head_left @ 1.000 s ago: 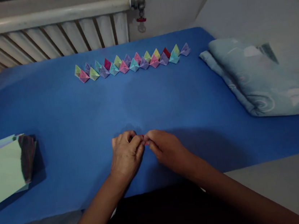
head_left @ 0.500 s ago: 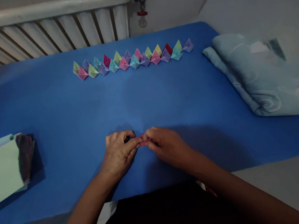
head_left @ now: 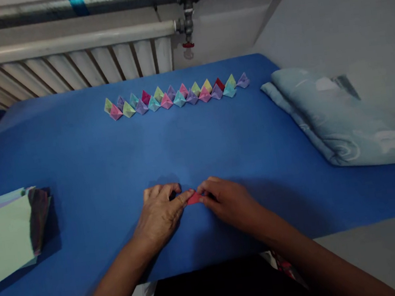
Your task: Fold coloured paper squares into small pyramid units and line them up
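Observation:
A small piece of folded red paper lies on the blue surface between my two hands, and its lower edge looks straight. My left hand presses the paper's left side with the thumb, the other fingers curled beside it. At the right corner, my right hand pinches the paper between thumb and bent fingers. Parts of the paper are hidden under my fingertips. Farther back stand two staggered rows of small folded paper boats in pink, green, purple, blue, yellow and red.
A stack of coloured paper sheets lies at the left, beside a dark patterned piece. On the right rests a folded light-blue cloth. A radiator and a pipe valve are behind the blue table.
The view has tilted upward, bringing a grey pipe into sight. My right hand has shifted slightly away from my left, and more of the red paper shows between them.

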Demonstrator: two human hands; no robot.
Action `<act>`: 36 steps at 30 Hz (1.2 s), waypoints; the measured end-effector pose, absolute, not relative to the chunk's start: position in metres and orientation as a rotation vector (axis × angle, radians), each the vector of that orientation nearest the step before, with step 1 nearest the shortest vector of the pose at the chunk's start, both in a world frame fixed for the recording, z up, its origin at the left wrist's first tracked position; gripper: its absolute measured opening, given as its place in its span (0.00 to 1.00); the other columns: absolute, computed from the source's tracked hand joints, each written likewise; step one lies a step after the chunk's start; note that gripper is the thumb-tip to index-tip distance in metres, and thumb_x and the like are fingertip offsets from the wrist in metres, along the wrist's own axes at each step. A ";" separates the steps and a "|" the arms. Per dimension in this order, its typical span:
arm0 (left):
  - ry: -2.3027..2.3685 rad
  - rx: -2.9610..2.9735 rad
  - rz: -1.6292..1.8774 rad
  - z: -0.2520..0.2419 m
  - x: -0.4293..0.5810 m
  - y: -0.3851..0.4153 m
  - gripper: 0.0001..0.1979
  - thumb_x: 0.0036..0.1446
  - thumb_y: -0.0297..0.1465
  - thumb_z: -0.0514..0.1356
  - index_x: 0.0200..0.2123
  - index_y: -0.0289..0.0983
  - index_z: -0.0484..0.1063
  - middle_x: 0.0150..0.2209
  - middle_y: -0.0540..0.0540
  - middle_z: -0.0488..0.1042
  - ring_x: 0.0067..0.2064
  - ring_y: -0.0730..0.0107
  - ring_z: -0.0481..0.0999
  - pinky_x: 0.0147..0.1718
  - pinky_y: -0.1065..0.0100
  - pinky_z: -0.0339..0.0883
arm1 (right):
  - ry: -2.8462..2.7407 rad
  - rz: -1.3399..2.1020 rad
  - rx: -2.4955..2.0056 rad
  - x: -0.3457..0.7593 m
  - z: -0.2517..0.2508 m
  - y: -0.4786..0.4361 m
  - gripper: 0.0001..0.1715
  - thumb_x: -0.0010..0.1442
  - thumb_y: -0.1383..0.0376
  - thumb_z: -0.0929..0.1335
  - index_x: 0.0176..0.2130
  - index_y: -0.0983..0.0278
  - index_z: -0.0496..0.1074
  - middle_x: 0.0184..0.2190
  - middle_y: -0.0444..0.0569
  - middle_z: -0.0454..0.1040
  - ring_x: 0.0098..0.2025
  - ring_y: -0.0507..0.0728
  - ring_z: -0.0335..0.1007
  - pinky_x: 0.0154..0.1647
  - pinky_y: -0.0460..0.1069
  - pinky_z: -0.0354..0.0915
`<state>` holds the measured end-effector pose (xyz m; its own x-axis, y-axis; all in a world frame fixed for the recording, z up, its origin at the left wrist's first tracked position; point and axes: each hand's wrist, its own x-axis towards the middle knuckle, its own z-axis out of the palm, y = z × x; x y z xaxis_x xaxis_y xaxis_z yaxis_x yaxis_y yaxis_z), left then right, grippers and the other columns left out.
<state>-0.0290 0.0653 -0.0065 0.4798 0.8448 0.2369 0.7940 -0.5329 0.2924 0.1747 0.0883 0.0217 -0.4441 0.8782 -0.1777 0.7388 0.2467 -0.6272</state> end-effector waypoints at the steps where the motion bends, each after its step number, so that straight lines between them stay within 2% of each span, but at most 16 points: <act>1: 1.431 2.591 0.527 -0.006 -0.029 0.066 0.18 0.64 0.28 0.54 0.54 0.50 0.69 0.43 0.46 0.71 0.41 0.64 0.65 0.40 0.60 0.56 | -2.314 0.973 -1.527 0.175 0.022 0.088 0.10 0.60 0.71 0.64 0.38 0.62 0.73 0.32 0.45 0.71 0.33 0.51 0.66 0.34 0.46 0.56; 7: 1.463 2.649 0.527 -0.007 -0.032 0.065 0.16 0.63 0.31 0.55 0.52 0.52 0.71 0.46 0.45 0.71 0.45 0.60 0.64 0.41 0.59 0.57 | -2.350 0.934 -1.536 0.178 0.022 0.087 0.11 0.62 0.70 0.63 0.41 0.61 0.73 0.35 0.46 0.72 0.34 0.52 0.67 0.35 0.46 0.57; 14: 1.587 2.650 0.411 -0.006 -0.027 0.057 0.18 0.65 0.30 0.53 0.55 0.53 0.68 0.51 0.45 0.69 0.49 0.58 0.62 0.45 0.56 0.59 | -2.443 0.772 -1.574 0.178 0.021 0.080 0.13 0.63 0.69 0.62 0.43 0.60 0.74 0.36 0.47 0.72 0.36 0.52 0.69 0.36 0.46 0.59; 20: 1.548 2.746 0.304 0.008 -0.019 0.056 0.16 0.63 0.33 0.56 0.54 0.45 0.70 0.51 0.43 0.71 0.49 0.55 0.64 0.46 0.52 0.58 | -2.508 0.509 -1.451 0.180 0.013 0.071 0.13 0.63 0.71 0.62 0.42 0.62 0.74 0.36 0.49 0.72 0.39 0.55 0.68 0.39 0.48 0.62; 23: 1.459 2.798 0.293 0.014 -0.016 0.066 0.13 0.62 0.34 0.57 0.48 0.42 0.74 0.50 0.43 0.72 0.49 0.54 0.65 0.45 0.54 0.59 | -2.407 0.591 -1.376 0.185 0.008 0.071 0.13 0.62 0.71 0.62 0.43 0.62 0.74 0.36 0.49 0.72 0.38 0.54 0.68 0.40 0.48 0.62; 26: 1.292 2.839 0.233 0.017 -0.017 0.081 0.10 0.62 0.33 0.57 0.44 0.41 0.76 0.47 0.45 0.75 0.46 0.58 0.68 0.42 0.58 0.61 | -2.203 0.701 -1.329 0.191 0.001 0.073 0.12 0.62 0.69 0.63 0.42 0.63 0.74 0.35 0.48 0.73 0.37 0.53 0.69 0.40 0.48 0.63; 31: 1.062 2.806 0.159 0.019 -0.025 0.100 0.09 0.61 0.33 0.58 0.42 0.41 0.76 0.45 0.44 0.76 0.42 0.62 0.72 0.41 0.61 0.64 | -1.973 0.783 -1.240 0.198 -0.006 0.074 0.11 0.61 0.70 0.63 0.39 0.64 0.74 0.33 0.47 0.72 0.35 0.52 0.68 0.38 0.47 0.63; 36: 0.972 2.747 0.231 0.021 -0.027 0.103 0.12 0.65 0.32 0.53 0.41 0.38 0.76 0.43 0.44 0.75 0.41 0.66 0.74 0.43 0.64 0.67 | -1.852 0.885 -1.225 0.201 -0.006 0.075 0.10 0.59 0.69 0.63 0.38 0.62 0.74 0.31 0.44 0.71 0.32 0.51 0.67 0.35 0.46 0.62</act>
